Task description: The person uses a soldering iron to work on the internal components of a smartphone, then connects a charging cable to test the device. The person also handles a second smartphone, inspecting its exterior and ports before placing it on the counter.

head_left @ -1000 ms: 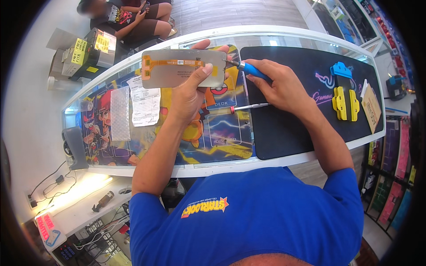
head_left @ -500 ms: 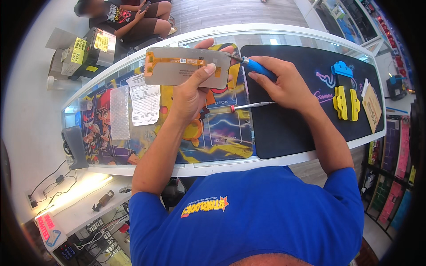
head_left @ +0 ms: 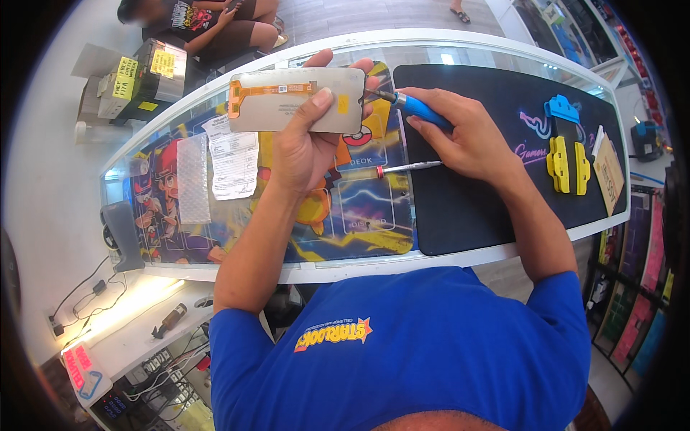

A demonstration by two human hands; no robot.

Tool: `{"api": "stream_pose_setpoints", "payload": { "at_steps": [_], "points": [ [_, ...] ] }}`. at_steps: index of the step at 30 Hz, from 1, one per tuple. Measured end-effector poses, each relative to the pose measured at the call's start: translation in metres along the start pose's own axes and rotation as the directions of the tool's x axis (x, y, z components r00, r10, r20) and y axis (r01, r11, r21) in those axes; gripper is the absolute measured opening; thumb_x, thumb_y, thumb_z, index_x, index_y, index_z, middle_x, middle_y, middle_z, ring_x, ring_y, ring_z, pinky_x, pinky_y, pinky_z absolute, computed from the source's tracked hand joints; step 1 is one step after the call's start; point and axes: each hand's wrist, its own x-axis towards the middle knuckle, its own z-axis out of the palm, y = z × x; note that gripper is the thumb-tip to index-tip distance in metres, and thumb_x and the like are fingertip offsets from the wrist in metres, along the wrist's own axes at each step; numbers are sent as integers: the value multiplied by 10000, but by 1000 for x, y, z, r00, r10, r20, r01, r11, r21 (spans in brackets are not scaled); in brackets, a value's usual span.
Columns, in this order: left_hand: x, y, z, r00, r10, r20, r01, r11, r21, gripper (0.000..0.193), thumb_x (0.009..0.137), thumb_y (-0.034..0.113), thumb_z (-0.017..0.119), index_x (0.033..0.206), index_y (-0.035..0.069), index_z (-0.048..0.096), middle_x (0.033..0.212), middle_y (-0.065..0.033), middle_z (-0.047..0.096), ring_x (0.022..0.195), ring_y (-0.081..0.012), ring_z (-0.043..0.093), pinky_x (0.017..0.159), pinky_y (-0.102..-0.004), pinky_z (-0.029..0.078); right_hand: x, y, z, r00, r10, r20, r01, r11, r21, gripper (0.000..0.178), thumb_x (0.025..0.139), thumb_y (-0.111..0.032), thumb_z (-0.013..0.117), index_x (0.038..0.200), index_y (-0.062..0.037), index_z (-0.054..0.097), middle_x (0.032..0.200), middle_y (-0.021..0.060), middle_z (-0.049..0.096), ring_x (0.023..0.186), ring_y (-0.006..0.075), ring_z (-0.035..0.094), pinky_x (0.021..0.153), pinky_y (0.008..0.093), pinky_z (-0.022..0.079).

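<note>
My left hand (head_left: 305, 136) grips a phone display panel (head_left: 269, 111), grey back up, above the patterned mat. Its thumb lies on the back and the fingers are behind it. An orange flex cable (head_left: 266, 89) runs along the panel. My right hand (head_left: 471, 133) is closed around a blue-handled tool (head_left: 424, 110) with a thin metal tip. That tip is at the panel's right edge, near the left fingertips; whether it touches cannot be told. Below the hands lies a slim screwdriver (head_left: 410, 169) with a red end, across the two mats.
A colourful mat (head_left: 366, 241) and a black mat (head_left: 474, 223) cover the glass counter. Bubble wrap (head_left: 192, 179) and a paper slip (head_left: 234, 161) lie left. Yellow clamps (head_left: 568, 165), a blue clamp (head_left: 561, 109) and a brown packet (head_left: 609, 176) lie right. Someone (head_left: 208, 29) sits beyond.
The display panel has shifted slightly left and up with my left hand. The tool's tip, which overlapped the panel's corner area, is now at its right edge. A foot has appeared at the top.
</note>
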Motion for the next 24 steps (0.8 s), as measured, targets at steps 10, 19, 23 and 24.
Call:
{"api": "stream_pose_setpoints", "payload": {
  "at_steps": [10,19,23,24],
  "points": [
    [0,-2,0,1000,1,0,-1,1000,3,563,1076,165,598,1599,101,400,1539,-311,551,1389,-367,615,1116,-431,578,0,-4,-1,999,48,0,-48,998,-34,409,1016,-147,682,1419,-71,669,1142,209,756,992,396,731,877,456,571],
    [-1,-2,-3,1000,-9,10,9,999,32,622,1072,163,597,1651,114,374,1613,-326,472,1394,-347,612,1155,-432,553,1,-7,-3,999,44,-4,-44,998,-45,399,1026,-147,670,1416,-69,668,1104,213,754,979,406,726,863,468,565],
    [-1,-3,-2,1000,-8,4,8,999,40,621,1070,156,599,1648,109,376,1606,-330,477,1373,-333,626,1158,-426,550,0,-4,-3,1000,19,-12,-19,997,-69,396,1022,-146,672,1412,-77,666,1076,207,749,957,410,720,848,471,561],
    [-1,-3,-2,1000,-9,5,8,999,38,621,1070,156,599,1648,109,377,1605,-330,478,1372,-333,626,1159,-426,549,0,-4,-3,1000,13,-15,-14,997,-74,394,1021,-144,673,1410,-79,667,1064,203,747,947,408,718,839,471,559]
  ]
}}
